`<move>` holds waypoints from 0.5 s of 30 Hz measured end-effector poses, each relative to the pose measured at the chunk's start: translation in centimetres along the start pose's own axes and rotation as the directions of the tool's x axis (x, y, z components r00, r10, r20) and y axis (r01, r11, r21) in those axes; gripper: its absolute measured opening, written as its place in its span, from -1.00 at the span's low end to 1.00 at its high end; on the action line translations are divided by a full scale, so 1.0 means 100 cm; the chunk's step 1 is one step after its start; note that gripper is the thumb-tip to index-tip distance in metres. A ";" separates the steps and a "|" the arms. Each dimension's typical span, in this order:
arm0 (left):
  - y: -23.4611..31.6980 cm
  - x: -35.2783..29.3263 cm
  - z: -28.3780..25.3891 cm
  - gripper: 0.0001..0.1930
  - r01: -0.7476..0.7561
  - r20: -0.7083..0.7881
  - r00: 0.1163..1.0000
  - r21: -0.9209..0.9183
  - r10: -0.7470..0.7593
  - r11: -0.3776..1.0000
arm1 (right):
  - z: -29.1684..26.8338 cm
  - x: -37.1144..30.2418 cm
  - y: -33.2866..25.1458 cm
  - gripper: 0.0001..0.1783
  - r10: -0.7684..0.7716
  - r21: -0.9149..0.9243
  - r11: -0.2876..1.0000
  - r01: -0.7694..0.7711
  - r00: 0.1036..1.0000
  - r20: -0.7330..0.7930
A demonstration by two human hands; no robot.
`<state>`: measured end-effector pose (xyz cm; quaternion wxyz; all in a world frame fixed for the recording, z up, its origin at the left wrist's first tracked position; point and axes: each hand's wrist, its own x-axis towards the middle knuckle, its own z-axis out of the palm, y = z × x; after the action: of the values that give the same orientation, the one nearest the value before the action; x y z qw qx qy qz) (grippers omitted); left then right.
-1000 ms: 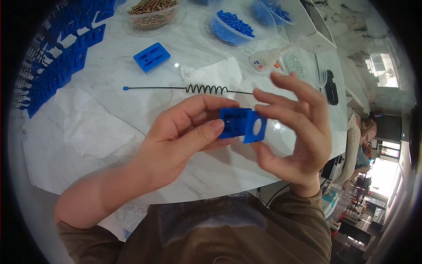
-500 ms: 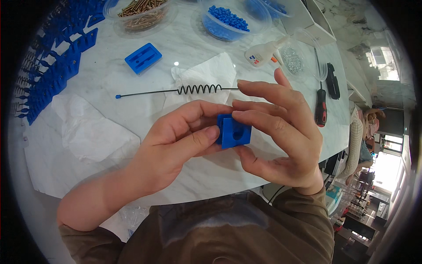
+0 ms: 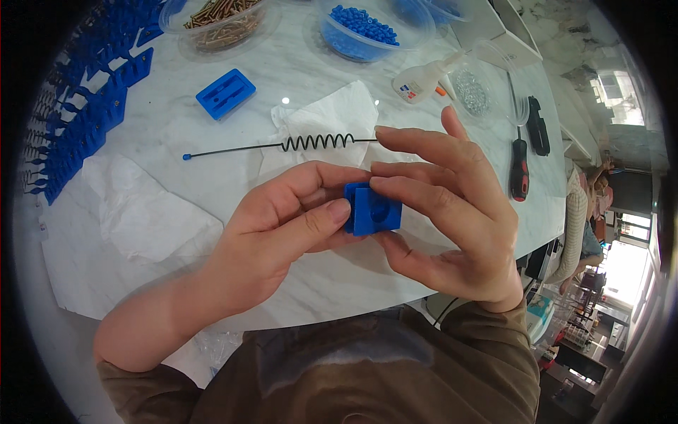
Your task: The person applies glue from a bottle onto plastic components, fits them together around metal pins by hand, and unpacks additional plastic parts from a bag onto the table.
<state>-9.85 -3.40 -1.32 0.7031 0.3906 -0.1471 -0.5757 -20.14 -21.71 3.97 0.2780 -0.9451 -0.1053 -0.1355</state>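
Observation:
Between my hands is a small blue plastic block [image 3: 366,220] with a round recess in its face. My left hand [image 3: 282,237] pinches its left side, thumb in front and fingers behind. The fingers of my right hand [image 3: 455,208] close on its top and lower right edges. Just beyond them lies a black wire [image 3: 318,142] coiled in the middle, with a small blue tip at its left end; its right end passes behind my right fingers. Part of the coil rests on a white tissue [image 3: 342,109]. Farther left sits a blue rectangular slotted piece [image 3: 226,94].
Assembled blue pieces [image 3: 106,106] line the far left. A tub of brass-coloured screws [image 3: 224,32], a tub of blue beads [image 3: 364,32], a glue bottle [image 3: 418,83] and a dish of small metal parts [image 3: 472,95] stand behind. A screwdriver [image 3: 520,169] lies right; a crumpled tissue [image 3: 152,212] left.
My hands keep the same grip on the blue block, with only a very slight shift. The whole view has moved slightly; nothing was picked up or let go.

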 end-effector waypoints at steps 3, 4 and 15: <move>0.001 0.000 0.000 -0.65 0.010 0.000 1.000 0.008 -0.010 1.000 | 0.002 -0.001 0.001 -0.50 -0.009 0.014 1.000 0.009 1.000 -0.018; 0.001 0.000 0.001 -0.65 0.012 -0.001 1.000 0.009 -0.012 1.000 | 0.002 -0.001 0.001 -0.50 -0.008 0.017 1.000 0.009 1.000 -0.019; 0.003 -0.001 0.003 -0.67 0.033 -0.036 0.999 0.032 -0.032 0.999 | 0.002 -0.002 -0.001 -0.48 0.015 0.046 0.999 -0.014 0.999 -0.037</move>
<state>-9.82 -3.43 -0.89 0.6897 0.4143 -0.1375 -0.5777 -20.31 -21.60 3.80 0.3027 -0.9365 -0.0963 -0.1486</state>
